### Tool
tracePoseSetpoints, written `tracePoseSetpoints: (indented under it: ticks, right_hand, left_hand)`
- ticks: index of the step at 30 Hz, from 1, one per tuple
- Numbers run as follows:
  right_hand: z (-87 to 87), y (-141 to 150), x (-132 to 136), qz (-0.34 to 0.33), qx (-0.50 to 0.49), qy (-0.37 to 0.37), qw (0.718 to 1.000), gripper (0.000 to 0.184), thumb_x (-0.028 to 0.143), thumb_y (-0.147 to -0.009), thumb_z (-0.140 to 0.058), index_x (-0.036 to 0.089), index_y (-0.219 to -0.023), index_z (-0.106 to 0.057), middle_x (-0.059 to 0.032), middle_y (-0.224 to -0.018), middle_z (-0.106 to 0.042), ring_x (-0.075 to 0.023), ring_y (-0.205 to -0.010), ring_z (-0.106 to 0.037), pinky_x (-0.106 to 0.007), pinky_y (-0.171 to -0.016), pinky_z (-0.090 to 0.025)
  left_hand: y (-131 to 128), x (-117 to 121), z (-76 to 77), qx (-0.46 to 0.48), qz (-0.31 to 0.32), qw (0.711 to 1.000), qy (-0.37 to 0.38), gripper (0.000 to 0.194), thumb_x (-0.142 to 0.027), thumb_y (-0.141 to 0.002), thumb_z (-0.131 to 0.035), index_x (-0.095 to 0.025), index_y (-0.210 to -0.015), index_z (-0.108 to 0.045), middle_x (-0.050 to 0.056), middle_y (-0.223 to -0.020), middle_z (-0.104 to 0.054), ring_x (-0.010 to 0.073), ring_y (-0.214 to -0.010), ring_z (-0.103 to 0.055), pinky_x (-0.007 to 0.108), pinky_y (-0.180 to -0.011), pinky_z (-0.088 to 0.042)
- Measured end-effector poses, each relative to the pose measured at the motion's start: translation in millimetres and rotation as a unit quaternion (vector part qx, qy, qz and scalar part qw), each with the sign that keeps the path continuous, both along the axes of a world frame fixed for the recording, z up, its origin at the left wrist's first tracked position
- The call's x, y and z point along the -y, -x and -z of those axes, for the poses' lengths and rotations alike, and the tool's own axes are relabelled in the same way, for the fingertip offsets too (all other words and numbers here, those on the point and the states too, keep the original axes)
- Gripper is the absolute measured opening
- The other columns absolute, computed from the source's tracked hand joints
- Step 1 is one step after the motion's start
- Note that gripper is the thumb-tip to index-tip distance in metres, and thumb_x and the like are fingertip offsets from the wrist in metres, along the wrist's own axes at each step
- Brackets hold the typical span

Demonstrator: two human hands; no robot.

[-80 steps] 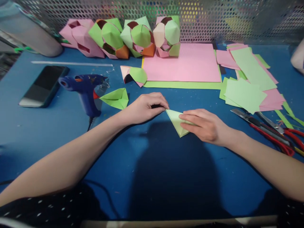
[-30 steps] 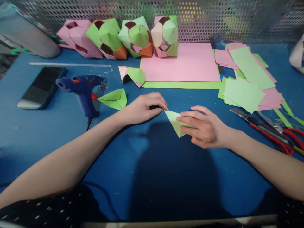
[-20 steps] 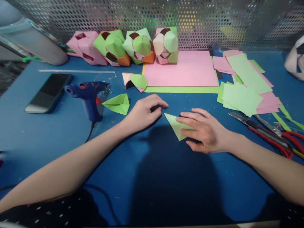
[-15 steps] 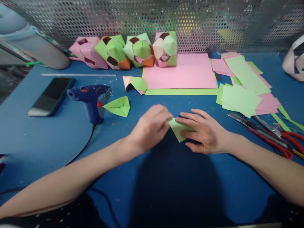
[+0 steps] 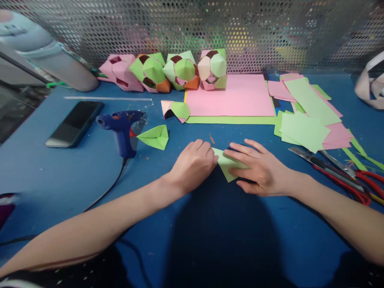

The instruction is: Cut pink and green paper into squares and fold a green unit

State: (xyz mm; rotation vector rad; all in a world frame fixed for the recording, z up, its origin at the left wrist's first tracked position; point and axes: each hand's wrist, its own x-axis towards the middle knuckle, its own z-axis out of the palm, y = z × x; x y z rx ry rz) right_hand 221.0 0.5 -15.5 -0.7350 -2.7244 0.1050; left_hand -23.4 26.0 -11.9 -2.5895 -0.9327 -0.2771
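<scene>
A small pale green folded paper lies on the blue table in front of me. My right hand rests on it, fingers spread and flat, covering its right part. Curled into a fist, my left hand touches the paper's left edge with its thumb side. Left of the hands, a bright green folded paper piece lies beside a blue hot glue gun that stands on the table. A small joined pink and green paper piece sits farther back.
Several pink, green and orange paper models line the back by the perforated metal screen. Behind my right hand are pink sheets and loose green paper. A cutter knife, scissors, phone and bottle flank the work.
My left hand has slid slightly down the paper's left edge and its fingers are curled tighter. An orange scrap behind it now shows. The right hand stays on the paper; the whole view has shifted slightly.
</scene>
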Motion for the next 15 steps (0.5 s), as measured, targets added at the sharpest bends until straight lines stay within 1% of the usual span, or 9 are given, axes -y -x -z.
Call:
tracePoseSetpoints:
  ticks: [2,3,4,6,8,9,12,15]
  right_hand:
    - [0.5,0,0,0.001,0.001,0.002,1.0,0.028,0.035,-0.094,-0.054,0.022,-0.109,-0.075,-0.0134,-0.151,-0.05,-0.0303,-0.147,-0.035,-0.057,-0.119,-0.022]
    - [0.8,0,0,0.003,0.001,0.004,1.0,0.028,0.035,-0.094,-0.054,0.022,-0.108,-0.075,-0.0134,-0.152,-0.05,-0.0304,-0.147,-0.035,-0.057,-0.119,-0.022]
    - [1.0,0,0,0.004,0.002,0.006,1.0,0.028,0.035,-0.093,-0.055,0.022,-0.108,-0.075,-0.0133,-0.152,-0.05,-0.0306,-0.147,-0.034,-0.058,-0.119,-0.022]
    - [1.1,0,0,0.007,0.006,0.013,1.0,0.028,0.036,-0.093,-0.055,0.022,-0.108,-0.074,-0.0128,-0.153,-0.049,-0.031,-0.148,-0.033,-0.059,-0.119,-0.021]
    - [0.0,0,0,0.008,0.014,0.022,1.0,0.03,0.037,-0.093,-0.055,0.022,-0.113,-0.073,-0.0128,-0.154,-0.047,-0.0313,-0.149,-0.031,-0.06,-0.12,-0.02]
    - [-1.0,0,0,0.007,0.021,0.027,0.999,0.032,0.037,-0.094,-0.055,0.022,-0.116,-0.072,-0.013,-0.154,-0.047,-0.0314,-0.149,-0.031,-0.06,-0.119,-0.02]
    - [-5.4,-1,-1,0.003,0.038,0.035,0.999,0.034,0.037,-0.095,-0.054,0.022,-0.122,-0.07,-0.0148,-0.154,-0.047,-0.0328,-0.149,-0.03,-0.062,-0.119,-0.02]
    - [-10.2,-1,-1,0.003,0.055,0.037,0.998,0.035,0.037,-0.096,-0.054,0.022,-0.123,-0.07,-0.0154,-0.154,-0.047,-0.0339,-0.149,-0.031,-0.063,-0.119,-0.02]
  left_hand:
    - [2,0,-3.1,0.018,-0.005,1.0,0.008,0.026,-0.022,-0.096,-0.052,-0.012,-0.075,-0.063,0.012,-0.078,-0.061,0.0265,-0.078,-0.056,0.039,-0.066,-0.051]
    - [2,2,-4.3,0.033,0.003,0.999,0.012,0.025,-0.021,-0.096,-0.051,-0.011,-0.076,-0.063,0.013,-0.082,-0.061,0.0268,-0.081,-0.057,0.039,-0.068,-0.051]
    - [1,7,-5.2,0.048,0.02,0.998,0.019,0.024,-0.019,-0.097,-0.05,-0.011,-0.078,-0.063,0.013,-0.085,-0.062,0.0266,-0.083,-0.057,0.039,-0.069,-0.052]
    - [-2,19,-5.7,0.072,0.078,0.993,0.045,0.021,-0.013,-0.096,-0.048,-0.012,-0.081,-0.063,0.012,-0.089,-0.062,0.0244,-0.084,-0.058,0.037,-0.073,-0.053]
    - [-6,33,-4.9,0.071,0.137,0.983,0.097,0.02,-0.009,-0.095,-0.049,-0.013,-0.081,-0.062,0.008,-0.086,-0.062,0.0216,-0.083,-0.059,0.036,-0.076,-0.055]
    - [-7,39,-4.3,0.075,0.15,0.98,0.109,0.018,-0.008,-0.095,-0.05,-0.012,-0.083,-0.063,0.008,-0.086,-0.062,0.0212,-0.082,-0.06,0.035,-0.076,-0.056]
    - [-9,49,-2.3,0.075,0.157,0.977,0.122,0.013,-0.005,-0.091,-0.054,-0.009,-0.088,-0.066,0.01,-0.087,-0.065,0.023,-0.083,-0.064,0.037,-0.076,-0.058]
    - [-11,55,-0.5,0.069,0.158,0.98,0.097,0.011,-0.008,-0.091,-0.058,-0.006,-0.092,-0.069,0.013,-0.088,-0.069,0.026,-0.086,-0.067,0.039,-0.077,-0.061]
